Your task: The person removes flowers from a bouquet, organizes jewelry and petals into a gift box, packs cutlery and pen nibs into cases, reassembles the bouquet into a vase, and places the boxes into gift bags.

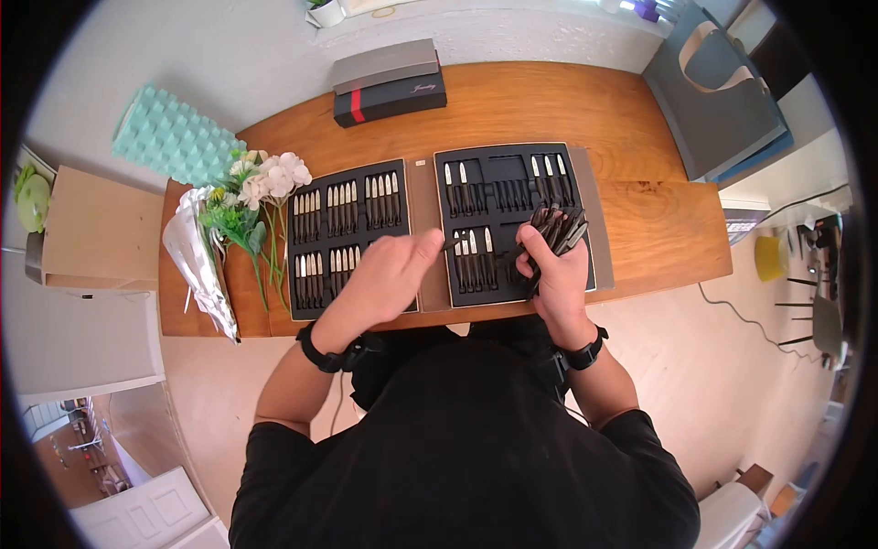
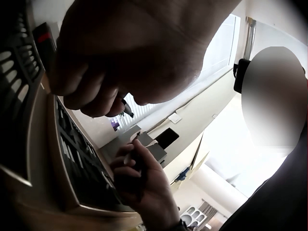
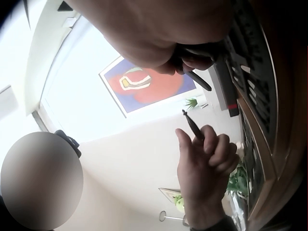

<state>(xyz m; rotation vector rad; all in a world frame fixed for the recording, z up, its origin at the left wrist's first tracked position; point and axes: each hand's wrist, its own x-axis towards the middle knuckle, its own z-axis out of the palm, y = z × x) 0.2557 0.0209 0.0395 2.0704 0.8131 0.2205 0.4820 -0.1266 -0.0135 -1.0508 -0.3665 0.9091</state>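
Note:
My left hand (image 1: 393,274) is over the spine between two halves of an open case. It pinches one slim dark-handled piece (image 3: 193,126), which points up from the thumb and fingers in the right wrist view. Over the right tray (image 1: 503,229), my right hand (image 1: 558,274) grips a bundle of similar dark pieces (image 1: 556,229) that fan out above the fingers. Pale-tipped dark-handled pieces stand in rows in the left tray (image 1: 345,235). Others fill parts of the right tray, whose lower right part is hidden by my right hand. Exactly what kind of pieces they are, I cannot tell.
A black-and-grey box with a red band (image 1: 389,96) stands behind the case. On the left lie white flowers (image 1: 274,178), crumpled silver wrapping (image 1: 197,261) and a turquoise studded object (image 1: 174,137). A dark gift bag (image 1: 718,101) stands at the back right.

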